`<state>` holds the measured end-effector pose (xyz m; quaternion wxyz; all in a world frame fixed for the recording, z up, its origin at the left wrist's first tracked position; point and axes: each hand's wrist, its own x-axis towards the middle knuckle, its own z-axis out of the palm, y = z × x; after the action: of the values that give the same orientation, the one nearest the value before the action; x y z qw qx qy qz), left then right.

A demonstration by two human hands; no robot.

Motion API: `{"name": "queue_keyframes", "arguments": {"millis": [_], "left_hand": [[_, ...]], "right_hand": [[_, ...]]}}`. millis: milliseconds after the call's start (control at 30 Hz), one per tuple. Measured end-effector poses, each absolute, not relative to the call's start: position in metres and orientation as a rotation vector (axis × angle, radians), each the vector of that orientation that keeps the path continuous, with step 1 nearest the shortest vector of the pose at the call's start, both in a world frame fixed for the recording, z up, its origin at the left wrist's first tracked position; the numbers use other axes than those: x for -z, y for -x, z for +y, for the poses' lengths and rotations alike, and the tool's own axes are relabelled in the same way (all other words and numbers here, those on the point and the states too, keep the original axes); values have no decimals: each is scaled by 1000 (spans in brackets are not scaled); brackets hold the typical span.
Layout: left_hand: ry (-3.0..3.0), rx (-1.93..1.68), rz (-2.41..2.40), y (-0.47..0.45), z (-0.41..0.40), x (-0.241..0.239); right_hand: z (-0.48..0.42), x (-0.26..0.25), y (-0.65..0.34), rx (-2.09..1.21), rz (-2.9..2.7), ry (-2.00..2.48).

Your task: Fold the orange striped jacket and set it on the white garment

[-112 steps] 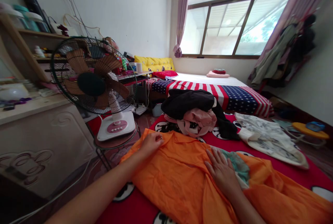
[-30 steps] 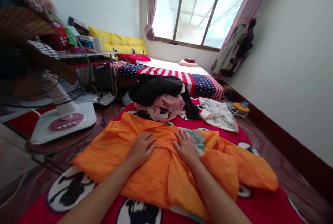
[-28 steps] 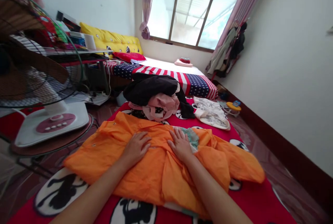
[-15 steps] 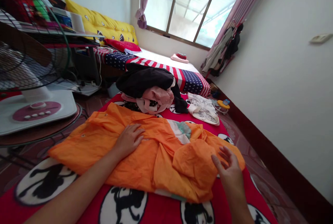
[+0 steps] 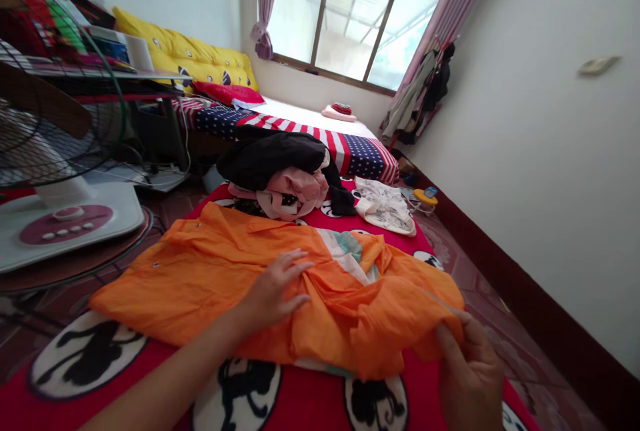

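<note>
An orange jacket (image 5: 240, 271) of thin, creased fabric lies folded lengthwise across a red blanket (image 5: 425, 404) with black-and-white figure circles. White and pale green parts show near its far side. My left hand (image 5: 275, 291) is over the middle of the jacket, fingers spread and holding nothing; whether the fingertips touch the cloth I cannot tell. At the right end, my right hand (image 5: 473, 357) pinches the edge of a jacket flap between thumb and fingers, the flap raised slightly off the blanket.
Beyond the jacket sits a pile of black and pink clothes (image 5: 280, 164), with a white patterned garment (image 5: 385, 207) to its right. A fan (image 5: 75, 211) stands on a round stand at left. A bed (image 5: 365, 154) lies under the window; a wall runs along the right.
My right hand has closed on the jacket's right flap and drawn it outward to the right. My left hand has slid right across the cloth. The view has shifted slightly.
</note>
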<state>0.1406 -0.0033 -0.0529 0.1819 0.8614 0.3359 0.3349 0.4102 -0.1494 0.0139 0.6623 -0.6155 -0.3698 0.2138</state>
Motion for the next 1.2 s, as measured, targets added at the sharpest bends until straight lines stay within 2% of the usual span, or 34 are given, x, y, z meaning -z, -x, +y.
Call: {"name": "queue_keyframes", "arguments": {"millis": [133,400,533,667,833,1000,1200], "left_hand": [[-2462,-781,715,-185,-34,45],[-2436,-636,794,-215,-45,60],[-2369,-726,819,-217,-44,64],[-2026,-853,815,-215,-42,68],[-1646,-778,808,-209,-42,75],[-1574,-772,788,-209,-42,78],[-1516,-863,853,-210,-40,82]], "right_hand": [[-156,-22,-404,-596,-812,1362],[-173,-46,-416,-738,-980,1561],[-166,-64,-407,-777,-914,1448],[-123,-81,-388,-884,-888,1211],[-60,-44,-384,-1019,-685,1054],[-61,23,-396,-731,-760,1433],[-107,36,-392,-316,-1251,2016]]}}
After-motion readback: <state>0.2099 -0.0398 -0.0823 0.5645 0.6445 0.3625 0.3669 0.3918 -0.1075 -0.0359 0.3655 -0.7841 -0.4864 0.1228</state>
